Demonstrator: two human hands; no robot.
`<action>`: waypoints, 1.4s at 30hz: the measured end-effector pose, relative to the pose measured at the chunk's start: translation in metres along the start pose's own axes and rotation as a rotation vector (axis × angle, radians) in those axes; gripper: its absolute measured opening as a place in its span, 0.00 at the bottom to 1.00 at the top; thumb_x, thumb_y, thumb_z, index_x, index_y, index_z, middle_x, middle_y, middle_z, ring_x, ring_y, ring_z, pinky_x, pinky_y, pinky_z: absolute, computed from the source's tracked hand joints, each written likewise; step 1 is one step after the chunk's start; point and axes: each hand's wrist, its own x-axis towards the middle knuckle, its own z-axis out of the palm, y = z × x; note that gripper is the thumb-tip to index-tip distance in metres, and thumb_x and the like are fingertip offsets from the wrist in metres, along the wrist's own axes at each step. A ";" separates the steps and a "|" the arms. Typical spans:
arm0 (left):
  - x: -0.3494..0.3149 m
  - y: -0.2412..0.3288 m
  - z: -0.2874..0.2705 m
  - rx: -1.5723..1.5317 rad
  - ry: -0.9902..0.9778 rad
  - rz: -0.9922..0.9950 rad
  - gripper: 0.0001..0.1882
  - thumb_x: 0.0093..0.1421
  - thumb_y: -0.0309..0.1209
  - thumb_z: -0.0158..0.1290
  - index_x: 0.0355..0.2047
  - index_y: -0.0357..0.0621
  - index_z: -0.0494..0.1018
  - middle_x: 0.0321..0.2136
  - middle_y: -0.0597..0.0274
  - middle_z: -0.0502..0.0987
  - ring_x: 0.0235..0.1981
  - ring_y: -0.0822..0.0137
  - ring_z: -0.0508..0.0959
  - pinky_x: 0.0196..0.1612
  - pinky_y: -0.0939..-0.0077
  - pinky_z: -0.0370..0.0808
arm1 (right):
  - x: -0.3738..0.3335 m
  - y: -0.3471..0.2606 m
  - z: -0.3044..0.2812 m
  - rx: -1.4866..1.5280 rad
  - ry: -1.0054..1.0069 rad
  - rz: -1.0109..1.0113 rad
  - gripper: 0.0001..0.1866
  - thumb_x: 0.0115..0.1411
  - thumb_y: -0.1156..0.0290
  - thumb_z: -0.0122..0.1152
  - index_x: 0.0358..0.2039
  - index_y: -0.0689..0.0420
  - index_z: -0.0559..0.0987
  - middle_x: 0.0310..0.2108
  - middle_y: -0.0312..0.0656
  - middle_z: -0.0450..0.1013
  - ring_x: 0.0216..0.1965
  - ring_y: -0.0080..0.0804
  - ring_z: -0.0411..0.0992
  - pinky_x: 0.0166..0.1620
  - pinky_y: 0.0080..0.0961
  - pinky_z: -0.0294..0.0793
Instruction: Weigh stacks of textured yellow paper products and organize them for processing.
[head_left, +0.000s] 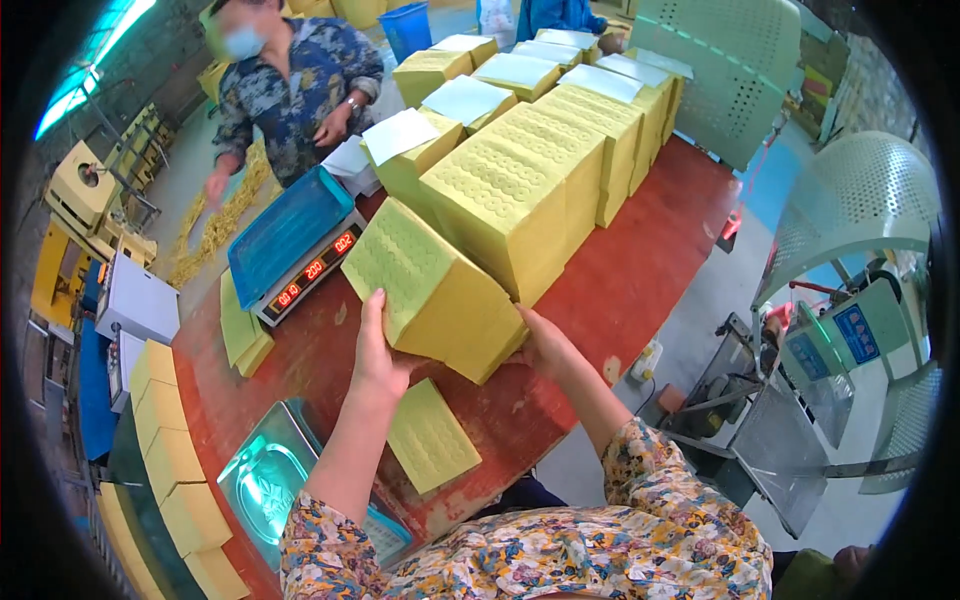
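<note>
Between my two hands is a thick stack of yellow embossed paper [440, 300], tilted above the red table. My left hand [380, 352] grips its near left side, thumb up along the edge. On the stack's right end, my right hand [545, 343] is closed round the side, its fingertips partly hidden. Just beyond stand tall blocks of the same yellow paper [520, 190], rows of rings pressed into their tops. A thin yellow pad [432, 435] lies flat on the table below the held stack, by my left forearm.
On the red table [660, 240], a blue-tray digital scale [290, 240] stands left, beside small yellow pads [243, 325]. A scale with a steel pan [268, 470] sits near left. Across the table is a person in camouflage [300, 90]. Perforated green metal guards [715, 75] rise at right.
</note>
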 end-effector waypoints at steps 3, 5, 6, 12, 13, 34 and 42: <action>0.010 -0.011 0.024 0.089 0.101 0.040 0.32 0.61 0.52 0.50 0.61 0.52 0.62 0.56 0.61 0.68 0.55 0.56 0.70 0.52 0.43 0.71 | 0.000 0.006 -0.011 0.102 0.084 -0.054 0.27 0.70 0.54 0.43 0.59 0.61 0.66 0.56 0.44 0.68 0.54 0.38 0.70 0.54 0.43 0.72; 0.011 -0.022 0.027 0.113 0.155 0.053 0.32 0.62 0.53 0.50 0.62 0.52 0.61 0.57 0.60 0.68 0.56 0.58 0.70 0.52 0.47 0.71 | -0.010 0.020 -0.014 0.130 0.181 -0.235 0.26 0.69 0.60 0.47 0.61 0.62 0.63 0.58 0.46 0.67 0.55 0.35 0.70 0.53 0.38 0.74; 0.014 -0.029 0.023 0.096 0.163 0.070 0.32 0.62 0.53 0.49 0.62 0.52 0.61 0.57 0.60 0.68 0.56 0.59 0.70 0.53 0.48 0.71 | -0.019 0.025 -0.006 0.132 0.174 -0.234 0.26 0.69 0.60 0.47 0.61 0.62 0.63 0.58 0.46 0.67 0.55 0.35 0.70 0.53 0.38 0.74; 0.004 -0.036 0.039 0.156 0.139 0.172 0.33 0.63 0.53 0.48 0.63 0.54 0.59 0.58 0.60 0.66 0.56 0.59 0.70 0.53 0.50 0.72 | -0.025 0.043 -0.007 -0.421 0.382 -0.525 0.36 0.61 0.72 0.60 0.67 0.63 0.56 0.55 0.51 0.70 0.52 0.34 0.73 0.53 0.28 0.74; 0.005 -0.035 0.038 0.160 0.144 0.162 0.33 0.63 0.54 0.48 0.63 0.54 0.58 0.58 0.60 0.66 0.56 0.59 0.70 0.52 0.49 0.73 | -0.020 0.044 -0.009 -0.419 0.386 -0.530 0.36 0.61 0.72 0.60 0.67 0.63 0.56 0.55 0.51 0.70 0.52 0.34 0.73 0.53 0.28 0.74; 0.016 -0.101 -0.033 0.931 0.022 0.472 0.46 0.50 0.23 0.64 0.66 0.39 0.51 0.60 0.51 0.64 0.61 0.58 0.66 0.63 0.65 0.63 | -0.024 -0.058 -0.071 -1.120 0.677 -0.834 0.47 0.53 0.65 0.69 0.67 0.63 0.53 0.68 0.58 0.50 0.69 0.52 0.51 0.67 0.40 0.56; 0.033 -0.129 -0.007 1.133 0.320 0.515 0.32 0.53 0.32 0.64 0.54 0.31 0.64 0.51 0.42 0.69 0.54 0.45 0.68 0.58 0.53 0.65 | 0.055 -0.141 -0.156 -0.764 0.897 -1.008 0.40 0.61 0.60 0.61 0.67 0.63 0.55 0.69 0.56 0.50 0.70 0.49 0.50 0.68 0.36 0.52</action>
